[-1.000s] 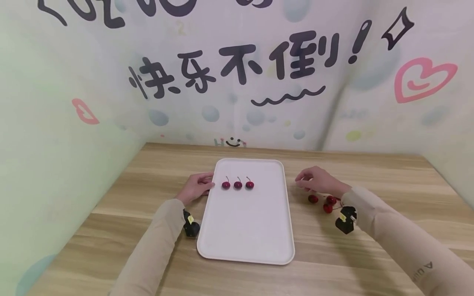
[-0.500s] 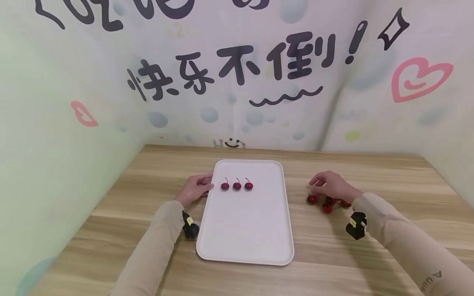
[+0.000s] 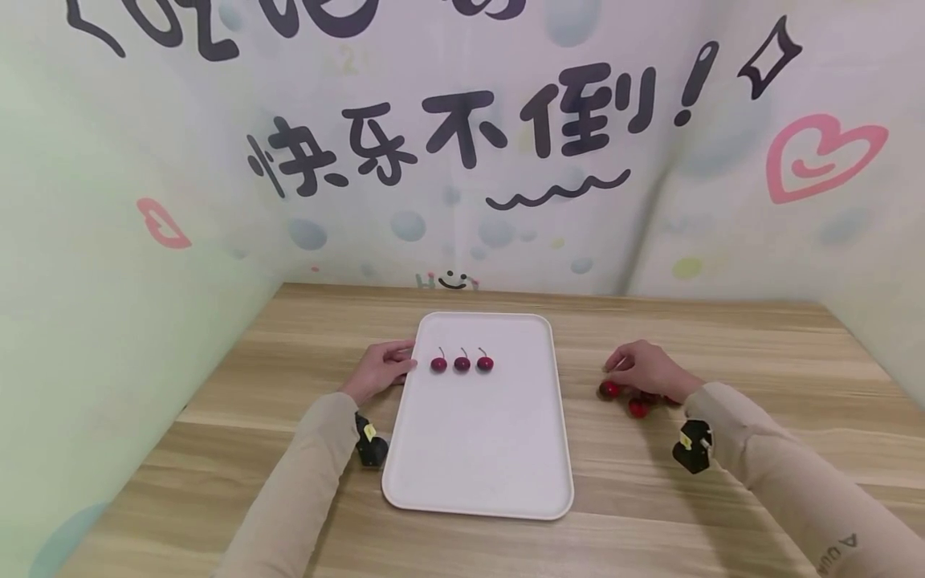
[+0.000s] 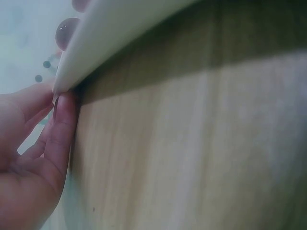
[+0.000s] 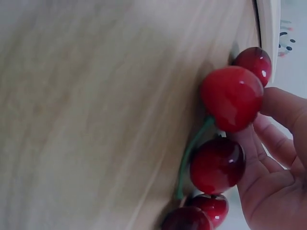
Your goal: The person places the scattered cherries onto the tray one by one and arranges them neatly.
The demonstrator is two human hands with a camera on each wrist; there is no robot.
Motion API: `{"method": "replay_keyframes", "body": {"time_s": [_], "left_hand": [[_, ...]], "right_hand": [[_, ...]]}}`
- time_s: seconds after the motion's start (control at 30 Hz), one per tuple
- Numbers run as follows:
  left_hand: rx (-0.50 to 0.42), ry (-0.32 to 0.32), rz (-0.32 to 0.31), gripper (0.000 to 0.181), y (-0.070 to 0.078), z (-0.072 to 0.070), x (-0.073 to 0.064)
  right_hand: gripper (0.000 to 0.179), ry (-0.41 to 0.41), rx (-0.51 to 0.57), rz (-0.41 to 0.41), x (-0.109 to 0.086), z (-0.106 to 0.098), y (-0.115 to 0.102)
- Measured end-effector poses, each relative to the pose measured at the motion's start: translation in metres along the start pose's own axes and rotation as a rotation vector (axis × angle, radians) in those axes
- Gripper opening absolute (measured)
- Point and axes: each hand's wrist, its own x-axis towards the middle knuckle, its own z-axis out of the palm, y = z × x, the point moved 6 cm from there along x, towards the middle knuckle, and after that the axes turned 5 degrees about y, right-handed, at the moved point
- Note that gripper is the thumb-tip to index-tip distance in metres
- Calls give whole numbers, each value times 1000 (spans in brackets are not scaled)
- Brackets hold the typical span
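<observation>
My left hand (image 3: 381, 371) pinches the left rim of a white tray (image 3: 480, 449), its thumb and fingers meeting at the edge in the left wrist view. On the tray, three dark red cherries (image 3: 462, 364) stand in a row, stems up. My right hand (image 3: 646, 369) is bent low over several loose cherries (image 3: 638, 408) on the table, right of the tray. Seen from the right wrist, a bright red cherry (image 5: 232, 98) with a green stem hides the fingertips. Whether they hold a cherry cannot be told. Another cherry (image 3: 609, 390) lies just below those fingers.
The tray lies flat on a wood-grain table (image 3: 318, 514). A white printed curtain (image 3: 462, 209) closes off the back and sides. A small black camera (image 3: 693, 446) hangs at the right wrist, another camera (image 3: 372, 444) at the left, close to the tray's edge.
My right hand has moved right, away from the tray, and come down over the loose cherries. The left hand and the three cherries on the tray stay put.
</observation>
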Motion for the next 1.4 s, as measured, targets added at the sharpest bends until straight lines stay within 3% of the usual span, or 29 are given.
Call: {"method": "replay_keyframes", "body": {"time_s": [0.43, 0.8, 1.4], "left_hand": [[-8, -2, 0, 43, 0, 0, 1], [-6, 2, 0, 43, -3, -1, 3], [-16, -13, 13, 43, -4, -1, 3]], "right_hand": [[14, 6, 61, 118, 4, 8, 4], [18, -5, 163, 126, 9, 14, 1], [25, -43, 232, 94, 6, 14, -1]]}}
